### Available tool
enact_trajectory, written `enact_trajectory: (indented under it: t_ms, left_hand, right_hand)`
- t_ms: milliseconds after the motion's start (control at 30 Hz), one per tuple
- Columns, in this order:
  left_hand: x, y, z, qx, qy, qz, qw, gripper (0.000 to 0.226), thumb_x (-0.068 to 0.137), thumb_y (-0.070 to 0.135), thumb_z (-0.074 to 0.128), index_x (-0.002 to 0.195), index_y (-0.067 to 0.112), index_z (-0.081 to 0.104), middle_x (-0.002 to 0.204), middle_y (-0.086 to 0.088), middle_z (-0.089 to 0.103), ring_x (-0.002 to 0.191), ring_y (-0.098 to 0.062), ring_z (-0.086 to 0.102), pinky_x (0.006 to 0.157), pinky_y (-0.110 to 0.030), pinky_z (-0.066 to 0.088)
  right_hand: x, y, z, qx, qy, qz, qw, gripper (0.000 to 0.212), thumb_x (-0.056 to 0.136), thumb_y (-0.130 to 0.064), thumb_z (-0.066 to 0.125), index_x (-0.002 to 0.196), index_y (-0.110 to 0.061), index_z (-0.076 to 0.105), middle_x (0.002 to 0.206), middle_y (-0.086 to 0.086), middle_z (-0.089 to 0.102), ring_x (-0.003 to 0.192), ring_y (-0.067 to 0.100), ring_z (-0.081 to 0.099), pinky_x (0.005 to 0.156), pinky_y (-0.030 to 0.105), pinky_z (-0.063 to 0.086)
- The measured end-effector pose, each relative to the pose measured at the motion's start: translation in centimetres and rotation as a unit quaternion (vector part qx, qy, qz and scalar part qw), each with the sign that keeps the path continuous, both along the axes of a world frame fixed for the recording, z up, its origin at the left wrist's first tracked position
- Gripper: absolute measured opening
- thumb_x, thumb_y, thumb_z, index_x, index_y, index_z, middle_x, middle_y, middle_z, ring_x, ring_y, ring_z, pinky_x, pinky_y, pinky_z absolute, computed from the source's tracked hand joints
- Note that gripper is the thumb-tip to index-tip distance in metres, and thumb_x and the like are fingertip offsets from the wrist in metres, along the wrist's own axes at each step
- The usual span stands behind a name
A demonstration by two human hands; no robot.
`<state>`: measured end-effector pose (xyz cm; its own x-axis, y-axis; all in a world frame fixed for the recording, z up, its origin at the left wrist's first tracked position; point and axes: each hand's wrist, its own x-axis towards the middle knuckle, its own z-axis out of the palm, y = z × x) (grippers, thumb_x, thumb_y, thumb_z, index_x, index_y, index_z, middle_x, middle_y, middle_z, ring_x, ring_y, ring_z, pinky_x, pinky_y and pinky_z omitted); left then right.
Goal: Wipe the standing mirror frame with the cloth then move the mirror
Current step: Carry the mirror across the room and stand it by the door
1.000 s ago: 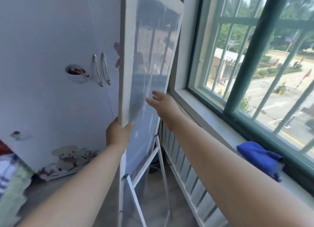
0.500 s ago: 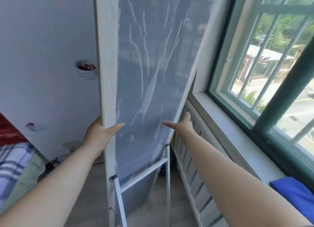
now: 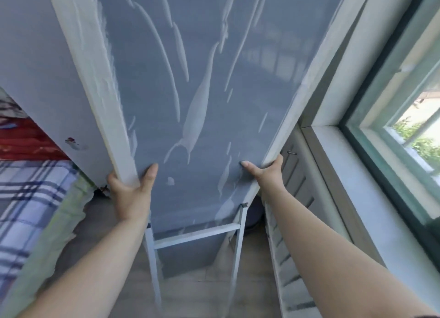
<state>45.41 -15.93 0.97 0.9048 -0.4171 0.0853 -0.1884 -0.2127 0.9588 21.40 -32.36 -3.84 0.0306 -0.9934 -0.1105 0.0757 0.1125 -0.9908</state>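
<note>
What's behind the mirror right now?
Left of the mirror, white wardrobe shows; right, the radiator. Below are stand legs and floor. Directly behind is covered.

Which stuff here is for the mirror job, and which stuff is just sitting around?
For the job:
mirror, still under a wrinkly film
left hand gripping its left edge
right hand gripping its right edge
stand under the mirror

Just sitting around:
checked blanket
red fabric
windowsill
radiator

The cloth is not in view.

Left hand (image 3: 129,193): you grip the mirror (image 3: 190,91) frame's left edge.
Right hand (image 3: 266,172): grips the right edge.
Glass: seems film-covered.
</note>
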Motion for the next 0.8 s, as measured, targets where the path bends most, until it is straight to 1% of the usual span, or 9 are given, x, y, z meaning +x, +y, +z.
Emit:
enact_trajectory:
  t_ms: [133, 200, 300, 367, 433, 533, 600, 667, 800]
  left_hand:
    - [0.7, -0.6, -0.4, 0.007, -0.022, 0.006, 1.0, 0.079, 0.076, 0.042, 0.08, 0.132, 0.009, 0.035, 0.135, -0.015, 0.048, 0.115, -0.026, 0.053, 0.088, -0.03, 0.04]
    - [1.0, -0.9, -0.4, 0.028, -0.03, 0.022, 0.999, 0.082, 0.075, 0.04, 0.081, 0.133, 0.004, 0.036, 0.139, -0.019, 0.04, 0.124, -0.028, 0.048, 0.095, -0.032, 0.04]
    - [1.4, -1.2, -0.2, 0.067, -0.036, 0.041, 0.996, 0.078, 0.074, 0.045, 0.08, 0.125, -0.003, 0.046, 0.136, -0.022, 0.04, 0.125, -0.032, 0.047, 0.104, -0.041, 0.042]
    - [1.3, -1.3, -0.3, 0.057, -0.025, 0.045, 0.997, 0.074, 0.073, 0.046, 0.08, 0.121, -0.001, 0.049, 0.131, -0.02, 0.048, 0.115, -0.03, 0.053, 0.096, -0.042, 0.046]
    - [1.1, -1.4, -0.4, 0.024, 0.007, 0.042, 0.999, 0.07, 0.073, 0.048, 0.08, 0.122, 0.008, 0.047, 0.122, -0.01, 0.06, 0.1, -0.024, 0.058, 0.081, -0.034, 0.044]
    - [1.5, -1.6, -0.5, -0.012, 0.045, 0.026, 0.999, 0.071, 0.072, 0.048, 0.081, 0.124, 0.013, 0.047, 0.113, 0.001, 0.063, 0.094, -0.019, 0.059, 0.069, -0.021, 0.04]
    - [2.1, -1.5, -0.5, -0.043, 0.071, 0.016, 0.996, 0.07, 0.07, 0.044, 0.084, 0.122, 0.014, 0.048, 0.109, 0.005, 0.064, 0.094, -0.014, 0.062, 0.069, -0.017, 0.041]
    - [2.6, -1.2, -0.5, -0.075, 0.094, 0.01, 0.993, 0.066, 0.068, 0.039, 0.086, 0.118, 0.015, 0.051, 0.106, 0.007, 0.066, 0.094, -0.009, 0.064, 0.075, -0.018, 0.046]
    - [3.7, 0.5, -0.8, -0.131, 0.112, -0.006, 0.985, 0.069, 0.065, 0.027, 0.087, 0.122, -0.001, 0.058, 0.117, -0.009, 0.071, 0.101, -0.018, 0.069, 0.088, -0.027, 0.054]
  right_hand:
    - [1.0, -1.6, -1.2, 0.0, -0.013, 0.007, 1.0, 0.115, 0.027, -0.06, 0.098, 0.121, -0.023, 0.043, 0.11, -0.005, 0.067, 0.088, 0.004, 0.073, 0.071, 0.023, 0.061]
    - [1.5, -2.5, -1.8, 0.013, -0.009, 0.011, 1.0, 0.109, 0.024, -0.061, 0.098, 0.115, -0.023, 0.051, 0.108, -0.003, 0.072, 0.093, 0.011, 0.074, 0.077, 0.031, 0.062]
    - [1.6, -3.2, -2.6, 0.02, -0.007, 0.013, 1.0, 0.104, 0.025, -0.059, 0.1, 0.112, -0.02, 0.058, 0.107, -0.001, 0.075, 0.096, 0.016, 0.074, 0.085, 0.042, 0.062]
    - [1.5, -3.4, -2.7, 0.017, -0.012, 0.019, 1.0, 0.101, 0.029, -0.055, 0.101, 0.113, -0.018, 0.061, 0.106, 0.0, 0.076, 0.096, 0.017, 0.074, 0.085, 0.043, 0.062]
    - [1.5, -3.6, -2.8, 0.011, -0.026, 0.032, 0.999, 0.098, 0.033, -0.049, 0.103, 0.116, -0.013, 0.064, 0.106, 0.002, 0.077, 0.097, 0.02, 0.075, 0.085, 0.043, 0.062]
    - [1.7, -3.4, -2.3, -0.005, -0.044, 0.051, 0.998, 0.08, 0.039, -0.043, 0.103, 0.108, -0.017, 0.072, 0.102, 0.002, 0.079, 0.095, 0.02, 0.076, 0.079, 0.037, 0.062]
    - [2.0, -3.1, -1.9, -0.01, -0.058, 0.063, 0.996, 0.076, 0.039, -0.042, 0.103, 0.104, -0.019, 0.074, 0.1, 0.002, 0.079, 0.093, 0.02, 0.076, 0.078, 0.036, 0.062]
    - [2.4, -2.8, -1.5, -0.002, -0.075, 0.062, 0.995, 0.092, 0.035, -0.041, 0.103, 0.113, -0.009, 0.068, 0.104, 0.007, 0.078, 0.097, 0.025, 0.075, 0.085, 0.045, 0.061]
    - [3.4, -1.8, -0.6, 0.0, -0.079, 0.092, 0.993, 0.102, 0.033, -0.038, 0.104, 0.119, 0.001, 0.064, 0.108, 0.013, 0.076, 0.1, 0.029, 0.074, 0.09, 0.05, 0.059]
